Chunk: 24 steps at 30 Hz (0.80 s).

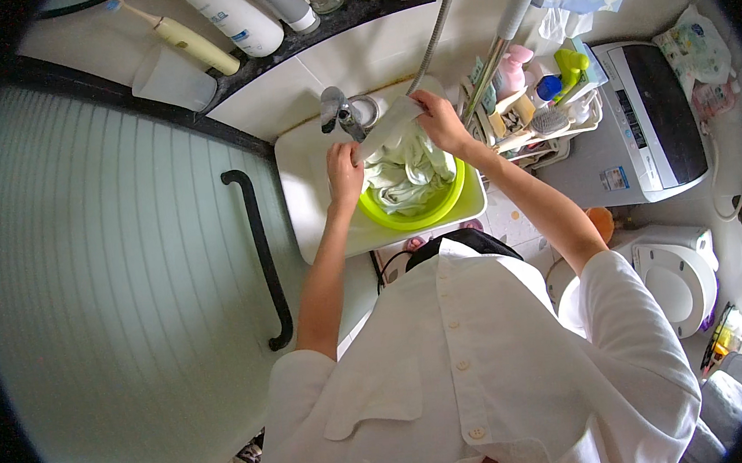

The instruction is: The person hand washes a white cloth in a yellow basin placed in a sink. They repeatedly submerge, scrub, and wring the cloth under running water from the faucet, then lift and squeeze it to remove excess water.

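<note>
Between my left hand (345, 175) and my right hand (443, 122) a band of pale wet-looking fabric (391, 128) is pulled taut, with one end pinched in each. It belongs to, or lies against, the whitish garment (413, 173) bunched below it. That garment fills a lime-green plastic basin (413, 222), which rests in the white washbasin (306, 191). My left hand is close beside the chrome faucet (349, 117); my right hand is above the basin's far right side. Whether water is running cannot be told, and the fabric hides the basin's far rim.
A frosted glass door (123, 273) with a black handle (260, 261) stands at left. A black shelf (314, 35) holds bottles, a cup and an electric toothbrush. Right of the washbasin are a crowded caddy (590, 121), a grey hose (438, 27), a washing machine (621, 137) and a toilet (673, 284).
</note>
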Tool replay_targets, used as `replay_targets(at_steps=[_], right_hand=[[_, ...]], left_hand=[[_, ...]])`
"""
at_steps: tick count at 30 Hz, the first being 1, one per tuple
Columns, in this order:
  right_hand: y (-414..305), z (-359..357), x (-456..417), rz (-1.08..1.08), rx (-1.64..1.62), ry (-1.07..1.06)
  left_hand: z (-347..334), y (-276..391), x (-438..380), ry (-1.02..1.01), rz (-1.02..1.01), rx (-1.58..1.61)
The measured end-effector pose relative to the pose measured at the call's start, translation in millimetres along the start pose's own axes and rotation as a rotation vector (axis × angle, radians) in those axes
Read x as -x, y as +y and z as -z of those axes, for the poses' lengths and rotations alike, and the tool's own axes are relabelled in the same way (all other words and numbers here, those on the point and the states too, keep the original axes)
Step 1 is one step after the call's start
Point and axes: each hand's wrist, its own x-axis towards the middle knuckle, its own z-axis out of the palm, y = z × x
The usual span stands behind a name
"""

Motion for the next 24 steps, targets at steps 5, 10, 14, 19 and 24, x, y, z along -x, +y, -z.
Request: replay_targets(at_steps=[5,10,14,19,24], right_hand=[[-17,-6,-14,0.016,-0.058,0.086],[-60,13,-26,-0.182,-0.478,0.095],[-107,31,-37,-0.275,-0.742,0.141],[-159,55,-48,-0.179,-0.875,0.126],[-180,59,-56,-0.08,-1.097,0.028]], left_hand=[[-2,-12,-2,-0.067,0.398,0.284],[59,37,-23,-0.031,0.622,0.867],[106,85,-37,0.077,0.559,1.169],[155,124,-63,0.192,0.415,1.282],[195,153,-68,0.16,0.263,1.339]])
